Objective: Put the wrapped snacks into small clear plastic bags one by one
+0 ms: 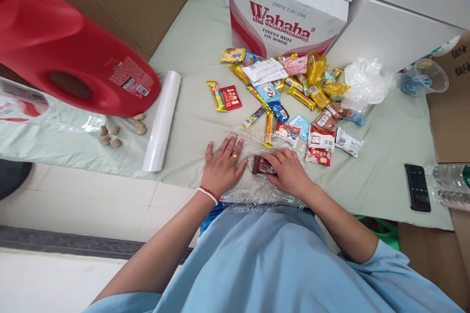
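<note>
My left hand (223,166) lies flat on a sheet of clear plastic wrap (244,188), its fingers spread. Under the fingers of my right hand (288,171) is a dark brown wrapped snack (260,165), resting on the wrap near the table's front edge. The right fingers are curled over one end of it, so that end is hidden. Just beyond the hands lie a white and red snack packet (287,133), a yellow snack bar (269,128) and a red packet (318,156). To the left lies a white roll of film (162,122).
A Wahaha carton (286,14) stands behind a pile of wrapped snacks (316,71). Left is a big red jug (73,54) near several brown nuts (110,136). Right are crumpled clear plastic (369,83), a plastic cup (424,78), a phone (417,187) and plastic bottles (448,176).
</note>
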Available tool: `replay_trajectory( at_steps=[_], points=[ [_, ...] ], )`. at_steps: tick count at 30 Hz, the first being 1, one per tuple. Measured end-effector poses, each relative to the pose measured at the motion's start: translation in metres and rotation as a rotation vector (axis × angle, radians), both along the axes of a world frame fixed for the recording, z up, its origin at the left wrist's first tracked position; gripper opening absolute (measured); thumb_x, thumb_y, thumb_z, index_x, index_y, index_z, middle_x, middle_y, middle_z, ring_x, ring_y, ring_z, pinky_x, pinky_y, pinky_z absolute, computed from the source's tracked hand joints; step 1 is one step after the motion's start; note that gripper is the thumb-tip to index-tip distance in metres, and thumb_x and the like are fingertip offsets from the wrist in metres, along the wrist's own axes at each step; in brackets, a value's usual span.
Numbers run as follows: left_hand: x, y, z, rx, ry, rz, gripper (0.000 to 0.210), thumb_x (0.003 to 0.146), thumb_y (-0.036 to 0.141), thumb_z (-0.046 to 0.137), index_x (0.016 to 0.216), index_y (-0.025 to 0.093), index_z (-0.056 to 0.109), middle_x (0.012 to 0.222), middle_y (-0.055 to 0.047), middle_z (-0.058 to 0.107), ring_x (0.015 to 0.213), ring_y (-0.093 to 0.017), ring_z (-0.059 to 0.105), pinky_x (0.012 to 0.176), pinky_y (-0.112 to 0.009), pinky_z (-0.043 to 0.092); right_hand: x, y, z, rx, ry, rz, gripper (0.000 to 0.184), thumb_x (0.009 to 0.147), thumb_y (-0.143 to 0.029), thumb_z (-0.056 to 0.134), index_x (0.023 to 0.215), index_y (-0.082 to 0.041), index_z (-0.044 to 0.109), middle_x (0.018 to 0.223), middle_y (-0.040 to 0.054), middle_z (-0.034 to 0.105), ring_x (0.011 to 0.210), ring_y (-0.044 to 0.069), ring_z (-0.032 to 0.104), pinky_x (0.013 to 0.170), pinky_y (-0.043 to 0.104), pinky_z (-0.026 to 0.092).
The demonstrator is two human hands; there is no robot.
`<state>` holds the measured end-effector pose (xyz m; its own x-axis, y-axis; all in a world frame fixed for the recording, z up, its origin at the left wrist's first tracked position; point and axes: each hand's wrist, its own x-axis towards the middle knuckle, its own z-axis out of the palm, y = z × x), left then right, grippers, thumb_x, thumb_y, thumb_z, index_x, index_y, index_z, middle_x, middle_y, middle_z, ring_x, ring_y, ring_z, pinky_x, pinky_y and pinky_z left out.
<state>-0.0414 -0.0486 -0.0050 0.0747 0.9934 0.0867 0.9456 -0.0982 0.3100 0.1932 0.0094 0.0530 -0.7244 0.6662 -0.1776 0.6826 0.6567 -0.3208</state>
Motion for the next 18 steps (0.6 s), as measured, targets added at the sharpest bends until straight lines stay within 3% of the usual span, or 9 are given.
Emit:
replay_trajectory(
  at_steps=[18],
  points=[
    [-0.004,0.001,-0.003,-0.013,-0.023,-0.014,0.061,0.107,0.047,0.040,0.164,0.024,0.036,0.171,-0.015,0.033,0.157,-0.032,0.037,0.129,-0.065,0.006,0.002,-0.012,-0.020,-0.053,0.126,-0.009,0.053,0.092,-0.024,0.071,0.144,-0.020,0.059,0.136,0.0144,0.064,0.123,0.032,0.050,0.105,0.050,0.041]
  ],
)
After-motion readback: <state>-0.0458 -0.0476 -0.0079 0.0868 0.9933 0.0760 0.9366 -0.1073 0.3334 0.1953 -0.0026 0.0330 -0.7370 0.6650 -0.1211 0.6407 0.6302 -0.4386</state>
